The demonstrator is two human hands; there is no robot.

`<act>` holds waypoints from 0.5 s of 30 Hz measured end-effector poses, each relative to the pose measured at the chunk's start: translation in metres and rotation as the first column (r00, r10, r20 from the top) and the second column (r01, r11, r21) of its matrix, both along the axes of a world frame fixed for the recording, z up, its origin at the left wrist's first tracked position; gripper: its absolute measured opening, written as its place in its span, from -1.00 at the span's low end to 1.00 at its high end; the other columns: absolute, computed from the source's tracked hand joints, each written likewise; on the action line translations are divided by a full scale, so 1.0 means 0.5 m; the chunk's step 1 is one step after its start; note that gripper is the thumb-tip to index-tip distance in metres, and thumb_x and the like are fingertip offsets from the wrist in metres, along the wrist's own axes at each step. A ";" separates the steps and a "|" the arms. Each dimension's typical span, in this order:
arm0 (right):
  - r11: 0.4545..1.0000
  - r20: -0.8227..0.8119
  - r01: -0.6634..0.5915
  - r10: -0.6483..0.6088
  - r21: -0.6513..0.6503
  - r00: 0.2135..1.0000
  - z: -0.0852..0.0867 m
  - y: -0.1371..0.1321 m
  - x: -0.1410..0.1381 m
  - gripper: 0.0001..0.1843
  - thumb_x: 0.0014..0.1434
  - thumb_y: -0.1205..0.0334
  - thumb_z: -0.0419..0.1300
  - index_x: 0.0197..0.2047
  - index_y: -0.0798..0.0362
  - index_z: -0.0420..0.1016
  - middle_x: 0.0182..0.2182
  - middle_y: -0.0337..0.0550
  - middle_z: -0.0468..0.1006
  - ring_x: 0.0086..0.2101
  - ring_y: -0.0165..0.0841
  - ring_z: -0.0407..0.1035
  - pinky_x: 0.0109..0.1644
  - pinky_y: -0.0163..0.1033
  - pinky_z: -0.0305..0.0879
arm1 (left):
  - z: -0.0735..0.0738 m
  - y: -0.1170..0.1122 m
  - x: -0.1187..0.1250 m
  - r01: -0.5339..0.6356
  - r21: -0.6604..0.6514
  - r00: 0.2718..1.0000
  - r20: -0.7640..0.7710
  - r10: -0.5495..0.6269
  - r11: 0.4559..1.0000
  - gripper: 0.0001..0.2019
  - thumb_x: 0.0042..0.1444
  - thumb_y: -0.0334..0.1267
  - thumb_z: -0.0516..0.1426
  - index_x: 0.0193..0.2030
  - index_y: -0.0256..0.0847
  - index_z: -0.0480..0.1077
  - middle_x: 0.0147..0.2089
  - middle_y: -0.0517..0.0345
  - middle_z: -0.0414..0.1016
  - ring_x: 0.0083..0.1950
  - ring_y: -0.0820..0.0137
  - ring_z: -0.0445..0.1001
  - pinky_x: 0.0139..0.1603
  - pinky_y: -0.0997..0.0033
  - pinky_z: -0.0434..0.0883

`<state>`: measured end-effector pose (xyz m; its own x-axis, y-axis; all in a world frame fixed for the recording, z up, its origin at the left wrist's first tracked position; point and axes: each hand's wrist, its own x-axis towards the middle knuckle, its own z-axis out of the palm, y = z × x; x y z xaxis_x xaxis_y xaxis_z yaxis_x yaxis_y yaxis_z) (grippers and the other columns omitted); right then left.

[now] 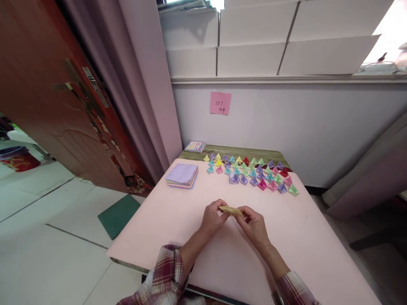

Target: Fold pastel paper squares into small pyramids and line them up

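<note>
Above the front half of the pink table cover, my left hand [213, 218] and my right hand [254, 224] pinch a small piece of folded yellow paper [231, 210] between them. The left thumb and fingers grip its left end. At its right end are the right thumb and fingers. Beyond the hands stand rows of small folded paper pieces [244, 179] in purple, blue, green, pink, red and yellow. A stack of square paper sheets [182, 174], purple on top, lies to the left.
A small printed pack [195, 146] sits at the table's far left corner. The pink cover [171, 220] lies over a wooden-patterned tabletop [270, 154]. A pink note [220, 103] is on the wall behind. Left of the table are a curtain [146, 84] and a brown door [41, 84].
</note>
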<state>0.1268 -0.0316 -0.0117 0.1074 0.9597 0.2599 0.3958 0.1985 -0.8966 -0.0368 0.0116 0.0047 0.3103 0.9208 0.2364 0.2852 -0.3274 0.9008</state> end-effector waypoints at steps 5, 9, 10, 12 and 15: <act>0.956 0.340 -0.024 -0.081 0.292 0.937 -0.028 0.003 0.010 -0.75 0.11 0.42 0.06 -0.23 0.00 0.51 -0.31 -0.21 0.58 -0.38 -0.41 0.44 -0.27 -0.34 0.33 | -0.020 0.022 -0.018 0.139 0.514 0.954 -0.300 0.026 0.846 -0.96 0.03 -0.38 0.12 -0.36 -0.18 0.38 -0.25 0.11 0.47 -0.15 0.32 0.35 -0.01 0.23 0.21; 0.927 0.499 -0.098 -0.104 0.363 0.860 -0.053 -0.004 0.010 -0.70 0.16 0.46 0.02 -0.19 -0.02 0.52 -0.22 -0.18 0.58 -0.21 -0.38 0.46 -0.14 -0.33 0.33 | -0.054 0.037 -0.025 0.275 0.616 0.853 -0.510 0.108 0.739 -0.90 0.04 -0.44 0.08 -0.40 -0.18 0.38 -0.31 0.10 0.43 -0.23 0.33 0.30 -0.09 0.24 0.22; 0.930 0.530 -0.118 -0.092 0.349 0.843 -0.058 -0.006 0.010 -0.70 0.17 0.46 0.02 -0.19 -0.03 0.52 -0.20 -0.18 0.58 -0.21 -0.38 0.46 -0.13 -0.34 0.33 | -0.059 0.038 -0.027 0.324 0.609 0.823 -0.558 0.102 0.724 -0.89 0.05 -0.44 0.07 -0.41 -0.18 0.37 -0.34 0.11 0.41 -0.25 0.33 0.29 -0.09 0.24 0.21; 0.941 0.582 -0.151 -0.057 0.302 0.811 -0.063 -0.011 0.009 -0.69 0.16 0.46 0.03 -0.19 -0.04 0.52 -0.19 -0.17 0.57 -0.20 -0.38 0.45 -0.13 -0.33 0.33 | -0.061 0.036 -0.033 0.403 0.575 0.775 -0.628 0.069 0.712 -0.87 0.06 -0.45 0.06 -0.39 -0.17 0.38 -0.36 0.13 0.40 -0.24 0.34 0.30 0.00 0.19 0.19; 0.959 0.623 -0.161 -0.019 0.232 0.782 -0.062 -0.020 0.009 -0.70 0.14 0.46 0.05 -0.21 -0.05 0.53 -0.21 -0.18 0.56 -0.20 -0.36 0.43 -0.13 -0.31 0.33 | -0.048 0.023 -0.050 0.461 0.506 0.741 -0.672 -0.002 0.729 -0.81 0.03 -0.48 0.07 -0.27 -0.15 0.40 -0.31 0.15 0.42 -0.14 0.32 0.34 0.19 0.03 0.05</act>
<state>0.1315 -0.0415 -0.0427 -0.2269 0.8455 0.4834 0.8173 0.4353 -0.3775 -0.0619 0.0231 -0.0191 0.7699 0.5090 0.3849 0.5006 -0.8558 0.1303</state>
